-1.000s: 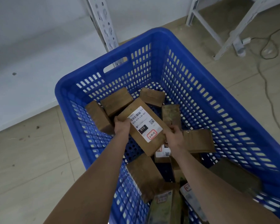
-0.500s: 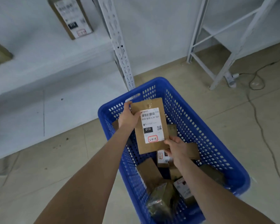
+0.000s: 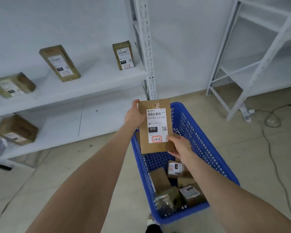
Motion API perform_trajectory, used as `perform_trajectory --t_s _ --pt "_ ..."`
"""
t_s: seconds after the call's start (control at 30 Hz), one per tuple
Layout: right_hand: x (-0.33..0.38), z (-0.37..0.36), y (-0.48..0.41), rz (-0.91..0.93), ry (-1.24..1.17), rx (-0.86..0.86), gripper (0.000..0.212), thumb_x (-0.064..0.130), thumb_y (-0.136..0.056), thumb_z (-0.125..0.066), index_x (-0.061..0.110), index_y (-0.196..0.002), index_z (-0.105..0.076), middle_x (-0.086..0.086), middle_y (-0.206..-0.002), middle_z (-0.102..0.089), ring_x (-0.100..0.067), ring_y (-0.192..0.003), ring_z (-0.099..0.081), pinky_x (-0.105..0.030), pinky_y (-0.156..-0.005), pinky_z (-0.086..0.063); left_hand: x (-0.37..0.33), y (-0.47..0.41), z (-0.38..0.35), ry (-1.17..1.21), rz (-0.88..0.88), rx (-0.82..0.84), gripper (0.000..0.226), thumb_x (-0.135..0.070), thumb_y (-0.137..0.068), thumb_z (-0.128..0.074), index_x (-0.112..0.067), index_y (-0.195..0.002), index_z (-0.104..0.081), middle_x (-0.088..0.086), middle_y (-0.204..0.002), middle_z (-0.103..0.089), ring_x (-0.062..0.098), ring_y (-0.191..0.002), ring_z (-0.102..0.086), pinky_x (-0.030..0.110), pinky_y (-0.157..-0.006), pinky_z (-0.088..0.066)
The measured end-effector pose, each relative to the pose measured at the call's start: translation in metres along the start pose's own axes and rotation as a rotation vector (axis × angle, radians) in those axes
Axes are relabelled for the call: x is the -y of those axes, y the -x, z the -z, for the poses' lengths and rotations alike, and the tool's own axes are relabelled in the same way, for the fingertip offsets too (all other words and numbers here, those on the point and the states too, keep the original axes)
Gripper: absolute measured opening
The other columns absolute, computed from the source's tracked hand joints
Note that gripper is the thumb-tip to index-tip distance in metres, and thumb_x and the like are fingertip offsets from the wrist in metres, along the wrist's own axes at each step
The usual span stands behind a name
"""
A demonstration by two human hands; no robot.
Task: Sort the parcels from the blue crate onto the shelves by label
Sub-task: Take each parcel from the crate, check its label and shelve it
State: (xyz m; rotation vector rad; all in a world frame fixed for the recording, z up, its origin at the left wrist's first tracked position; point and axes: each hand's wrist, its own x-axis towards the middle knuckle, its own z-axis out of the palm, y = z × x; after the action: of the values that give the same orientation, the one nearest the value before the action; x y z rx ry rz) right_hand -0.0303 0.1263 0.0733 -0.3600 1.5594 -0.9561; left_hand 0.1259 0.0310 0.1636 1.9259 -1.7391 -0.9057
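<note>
**While Two Hands Hold It, a Labelled Parcel Hangs Over the Crate**

Where the frame's centre lies, a flat brown cardboard parcel (image 3: 155, 126) is held upright above the far end of the blue perforated plastic crate (image 3: 191, 128). The left hand (image 3: 133, 113) grips its upper left edge, fingers curled behind it. The right hand (image 3: 180, 145) pinches its lower right corner, thumb on the front beside the white label. The label reads "010-010-L30-551", with a black "010" box and a red-ringed "3-4-5".

Both forearms reach in from the bottom of the frame, and the right one covers part of the crate's inside. Below the held parcel, the crate holds a plain brown box (image 3: 160, 179), a small labelled box (image 3: 175, 168), another labelled box (image 3: 191, 195) and a dark wrapped packet (image 3: 165, 202).

At the upper left, a white metal shelf (image 3: 91, 81) carries three labelled brown parcels (image 3: 60, 63), well apart from each other. On the shelf below lies another brown box (image 3: 17, 130). A perforated white upright post (image 3: 146, 47) stands between that shelving and the held parcel. At the upper right is a second white rack (image 3: 259, 64), with a grey cable (image 3: 272, 121) on the beige tiled floor (image 3: 74, 174).
</note>
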Motion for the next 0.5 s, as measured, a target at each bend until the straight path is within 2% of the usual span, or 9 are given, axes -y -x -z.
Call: perform_trajectory --t_s 0.13,0.37,0.5 --pt "0.003 -0.006 0.02 -0.028 0.071 0.063 0.033 0.026 -0.081 -0.073 0.017 -0.109 -0.06 -0.008 -0.103 -0.063 -0.023 -0.097 -0.061 -0.039 -0.074 -0.06 0.012 0.022 0.016 0.025 0.035 0.0 0.076 -0.024 -0.082 -0.063 -0.03 -0.146 -0.022 0.012 -0.111 -0.064 0.033 -0.1 -0.062 0.045 -0.087 -0.053" --pt "0.002 -0.043 0.042 -0.017 0.158 0.118 0.035 0.023 -0.082 -0.072 0.01 -0.112 -0.058 -0.011 -0.102 -0.064 -0.024 -0.091 -0.063 -0.038 -0.074 -0.06 0.043 0.041 0.053 0.03 0.096 -0.043 0.082 -0.019 -0.079 -0.066 -0.028 -0.147 -0.021 0.016 -0.118 -0.06 0.035 -0.105 -0.06 0.046 -0.087 -0.053" --pt "-0.008 -0.076 0.052 -0.013 0.162 0.137 0.034 0.021 -0.082 -0.073 0.008 -0.109 -0.057 -0.01 -0.099 -0.063 -0.022 -0.09 -0.063 -0.04 -0.079 -0.059 0.071 0.045 0.079 0.022 0.119 -0.059 0.082 -0.015 -0.08 -0.064 -0.028 -0.148 -0.02 0.015 -0.119 -0.06 0.035 -0.103 -0.061 0.045 -0.086 -0.054"
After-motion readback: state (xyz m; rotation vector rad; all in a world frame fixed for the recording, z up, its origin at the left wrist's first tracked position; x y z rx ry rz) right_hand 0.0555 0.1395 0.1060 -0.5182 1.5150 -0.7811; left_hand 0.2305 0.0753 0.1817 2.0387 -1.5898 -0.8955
